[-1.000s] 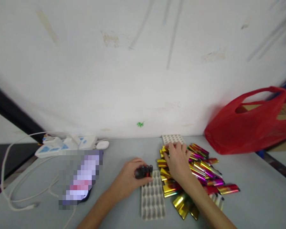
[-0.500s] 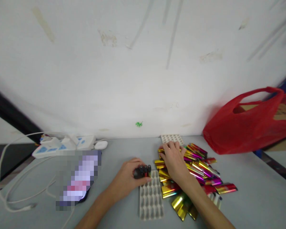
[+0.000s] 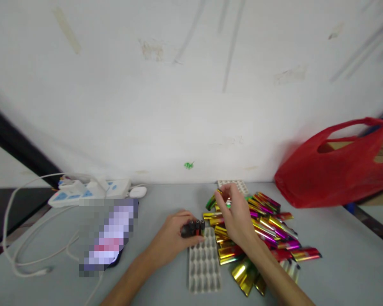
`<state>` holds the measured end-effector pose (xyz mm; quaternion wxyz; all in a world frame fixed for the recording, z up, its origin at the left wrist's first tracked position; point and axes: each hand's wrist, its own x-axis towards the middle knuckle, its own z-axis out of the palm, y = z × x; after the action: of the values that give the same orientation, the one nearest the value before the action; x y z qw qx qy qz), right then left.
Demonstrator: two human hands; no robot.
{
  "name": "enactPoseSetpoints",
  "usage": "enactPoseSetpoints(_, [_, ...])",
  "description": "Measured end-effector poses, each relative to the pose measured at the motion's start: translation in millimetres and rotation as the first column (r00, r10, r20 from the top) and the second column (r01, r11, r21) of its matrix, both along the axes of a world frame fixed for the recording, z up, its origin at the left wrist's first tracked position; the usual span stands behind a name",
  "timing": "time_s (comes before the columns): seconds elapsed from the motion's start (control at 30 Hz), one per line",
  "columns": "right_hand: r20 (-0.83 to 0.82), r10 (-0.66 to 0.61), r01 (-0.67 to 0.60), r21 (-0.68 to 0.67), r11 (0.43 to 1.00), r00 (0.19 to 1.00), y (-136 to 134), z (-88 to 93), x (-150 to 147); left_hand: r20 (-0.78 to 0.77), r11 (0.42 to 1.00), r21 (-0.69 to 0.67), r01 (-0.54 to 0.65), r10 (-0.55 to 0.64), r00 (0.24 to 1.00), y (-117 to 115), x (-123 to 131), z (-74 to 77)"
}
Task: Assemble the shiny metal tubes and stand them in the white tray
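Observation:
My left hand (image 3: 170, 234) is closed around several small black-ended tubes (image 3: 197, 227) and rests at the far left corner of a pale grey tray (image 3: 204, 268) with rows of cells. The tubes stand upright, with a little red showing below their dark ends. My right hand (image 3: 239, 217) pinches a green and gold shiny tube (image 3: 212, 201) over the left side of a heap of shiny tubes (image 3: 270, 229). These tubes are gold, red and purple and lie loose to the right of the tray. My right hand and forearm hide part of the heap.
A second pale celled tray (image 3: 241, 185) lies by the wall behind the heap. At the right stands a red plastic bag (image 3: 335, 170) with cardboard inside. On the left are a phone (image 3: 113, 236), a power strip (image 3: 119, 187), a white earbud case (image 3: 138, 192) and loose white cables.
My right hand has drawn back and lifted from the heap, now with a green and gold tube in its fingers. My left hand has stayed at the tray. The view has shifted slightly.

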<state>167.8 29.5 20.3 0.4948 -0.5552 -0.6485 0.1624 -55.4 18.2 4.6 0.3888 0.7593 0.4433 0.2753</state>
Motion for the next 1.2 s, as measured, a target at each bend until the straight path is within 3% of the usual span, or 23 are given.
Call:
enactPoseSetpoints(0.07, [-0.275,0.012,-0.043,-0.107,0.993,0.961,-1,4.1,-1,-0.004,1.0,0.008,-0.002,0.002,1.0,0,0,-0.5])
enactPoseSetpoints(0.17, [-0.611,-0.022,-0.159,-0.241,0.957,0.791,2,7.7,-2,-0.017,1.0,0.023,-0.007,0.007,1.0,0,-1,-2.5])
enactPoseSetpoints(0.33, [-0.773,-0.025,-0.291,-0.268,0.919,0.634,7,8.5,-4,-0.007,1.0,0.025,-0.006,0.006,1.0,0,-1,-3.5])
enactPoseSetpoints(0.47, [-0.925,0.023,-0.555,-0.207,0.806,0.379,4,15.0,-5,-0.012,1.0,0.027,-0.005,0.006,1.0,0,-1,-3.1])
enactPoseSetpoints(0.53, [-0.947,0.059,-0.643,-0.168,0.747,0.316,0,19.7,-6,-0.01,1.0,0.028,-0.004,0.004,1.0,1,-1,-3.9])
enactPoseSetpoints(0.7, [-0.937,0.132,-0.735,-0.161,0.659,0.324,-8,25.0,-8,-0.009,1.0,0.026,0.006,-0.006,1.0,1,-2,-5.7])
enactPoseSetpoints(1.03, [-0.925,-0.047,-0.683,-0.311,0.661,0.376,-5,16.1,-9,-0.022,1.0,0.024,-0.006,0.007,1.0,0,-1,-1.4])
enactPoseSetpoints(1.2, [-0.916,-0.064,-0.714,-0.351,0.606,0.396,-5,15.6,-9,-0.052,0.998,0.056,-0.021,0.024,0.998,1,-2,-1.7])
